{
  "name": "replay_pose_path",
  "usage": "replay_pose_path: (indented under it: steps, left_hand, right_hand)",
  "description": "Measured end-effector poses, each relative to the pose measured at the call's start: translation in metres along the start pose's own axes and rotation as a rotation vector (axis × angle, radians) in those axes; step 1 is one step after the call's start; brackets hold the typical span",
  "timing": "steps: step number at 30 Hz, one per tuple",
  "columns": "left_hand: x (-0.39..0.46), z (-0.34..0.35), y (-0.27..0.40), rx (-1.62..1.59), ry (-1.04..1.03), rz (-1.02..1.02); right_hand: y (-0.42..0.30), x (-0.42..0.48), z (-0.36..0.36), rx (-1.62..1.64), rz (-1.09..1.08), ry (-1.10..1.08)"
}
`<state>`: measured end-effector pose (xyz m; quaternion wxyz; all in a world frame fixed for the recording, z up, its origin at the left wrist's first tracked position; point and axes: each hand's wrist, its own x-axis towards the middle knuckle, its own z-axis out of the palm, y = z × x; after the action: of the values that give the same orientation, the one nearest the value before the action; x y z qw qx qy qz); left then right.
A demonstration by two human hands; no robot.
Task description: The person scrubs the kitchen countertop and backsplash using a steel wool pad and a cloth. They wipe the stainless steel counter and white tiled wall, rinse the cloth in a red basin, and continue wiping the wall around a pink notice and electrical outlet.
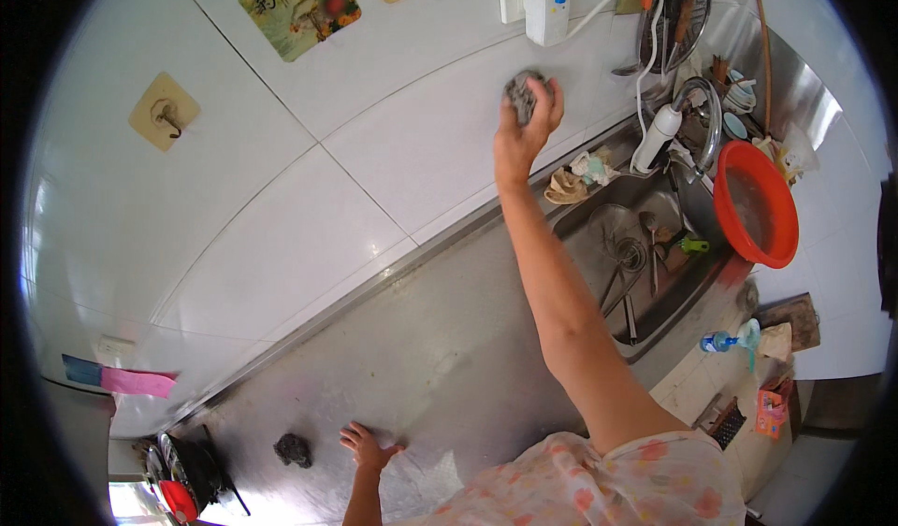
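My right hand (531,127) grips a grey scouring pad (520,95) and holds it against the white wall tiles (421,133), below a wall socket. Fingers spread, my left hand (367,449) rests on the stainless steel counter (407,344). A dark steel-wool scourer (292,450) lies on the counter just to the left of that hand. Beneath my right forearm is the steel sink (596,224), holding a wire whisk (629,254), a ladle, a green-handled tool (694,245) and other utensils.
A red basin (758,203) sits at the sink's right end, by the faucet (708,119). Rags (568,184) lie on the sink's back ledge. A white plug adapter (546,14) with a cord juts from the wall. Pans (189,470) stand at the counter's left end.
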<state>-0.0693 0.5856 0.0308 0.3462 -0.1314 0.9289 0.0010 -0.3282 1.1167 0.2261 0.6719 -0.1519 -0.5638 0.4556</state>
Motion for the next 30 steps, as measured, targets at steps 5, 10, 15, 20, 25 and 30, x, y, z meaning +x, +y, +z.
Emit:
replay_pose_path:
  steps: [5, 10, 15, 20, 25, 30]
  left_hand:
    - [0.008, -0.004, 0.007, -0.035, 0.014, 0.037]
    - [0.006, -0.005, 0.002, -0.037, 0.01, 0.032]
    - [0.0, 0.003, -0.012, -0.077, 0.009, 0.048]
    - [0.0, -0.01, 0.01, -0.069, -0.014, 0.06]
    - [0.011, -0.002, -0.002, -0.042, -0.001, 0.066]
    - [0.0, 0.001, -0.013, -0.084, -0.01, 0.045]
  right_hand:
    - [0.002, -0.095, 0.036, -0.072, -0.074, -0.047]
    - [-0.018, -0.193, -0.01, 0.013, -0.013, -0.578]
    - [0.032, -0.049, -0.029, -0.018, 0.04, -0.087]
    - [0.061, -0.026, -0.011, -0.205, 0.136, 0.126]
    - [0.015, -0.193, -0.011, -0.184, 0.195, -0.359]
    - [0.059, -0.124, -0.048, -0.156, 0.115, -0.169]
